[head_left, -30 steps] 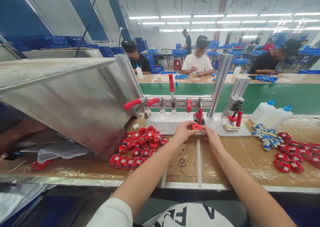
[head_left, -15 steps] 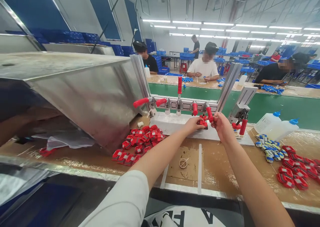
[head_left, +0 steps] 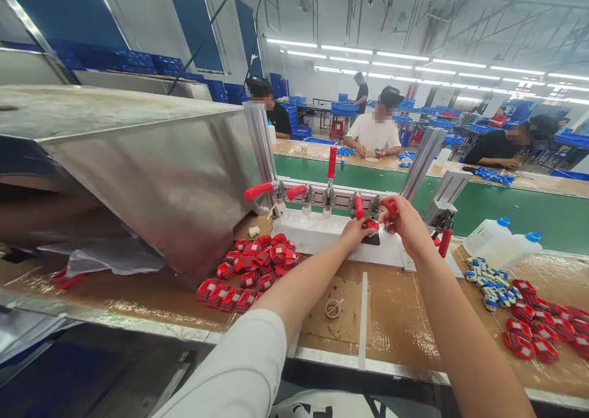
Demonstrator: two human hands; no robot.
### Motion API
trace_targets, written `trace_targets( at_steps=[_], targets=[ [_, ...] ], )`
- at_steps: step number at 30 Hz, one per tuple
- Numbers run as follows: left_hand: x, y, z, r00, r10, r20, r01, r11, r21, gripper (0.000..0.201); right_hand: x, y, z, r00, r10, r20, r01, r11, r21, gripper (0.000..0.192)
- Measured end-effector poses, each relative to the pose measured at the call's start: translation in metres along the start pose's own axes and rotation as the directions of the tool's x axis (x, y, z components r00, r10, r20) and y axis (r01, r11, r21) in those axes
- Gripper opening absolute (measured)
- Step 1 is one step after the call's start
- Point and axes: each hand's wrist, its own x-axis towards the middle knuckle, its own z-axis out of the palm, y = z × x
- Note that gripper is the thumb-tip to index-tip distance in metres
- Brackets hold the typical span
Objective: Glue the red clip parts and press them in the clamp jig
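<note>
My left hand (head_left: 353, 234) has its fingers closed on a small red plastic part (head_left: 372, 224) at the white base plate (head_left: 304, 234) of a clamp fixture. A dark patch shows on the plate just below the part. My right hand (head_left: 407, 221) is wrapped about the red handle (head_left: 389, 204) of the rightmost toggle clamp in the row. Just left of it, another toggle clamp (head_left: 359, 207) hangs with its handle down. A third clamp handle (head_left: 332, 161) stands upright, and two more point left.
Red parts lie in a pile (head_left: 262, 261) left of my arms and another (head_left: 545, 326) at the right. Blue-yellow pieces (head_left: 490, 283) lie near white bottles (head_left: 488, 240). A metal housing (head_left: 184, 178) stands left. People work across the green belt (head_left: 529, 221).
The rightmost clamp's handle has swung up with my right hand. My left hand stays at the red part. The whole view has shifted slightly.
</note>
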Motion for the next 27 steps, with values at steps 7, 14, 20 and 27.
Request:
trace_targets(
  at_steps=[7,14,20,27],
  targets=[
    [0.004,-0.005,0.003,1.0,-0.007,-0.001,0.007,1.0,-0.023,0.044,-0.011,0.017,-0.001,0.999,0.014,0.045,-0.014,1.0,-0.003,0.032],
    [0.007,-0.013,0.007,1.0,-0.015,-0.018,0.014,1.0,-0.027,0.045,-0.017,0.044,-0.008,0.997,-0.005,0.075,0.003,1.0,0.024,0.029],
    [0.006,-0.018,0.003,1.0,0.014,-0.001,-0.014,1.0,-0.025,0.039,-0.022,0.057,-0.009,0.996,-0.006,0.085,0.007,1.0,-0.005,0.029],
    [0.009,-0.018,0.004,0.999,0.041,-0.003,-0.041,0.999,-0.026,0.039,-0.024,0.07,-0.012,0.992,-0.046,0.116,0.061,0.99,-0.13,0.032]
  ],
)
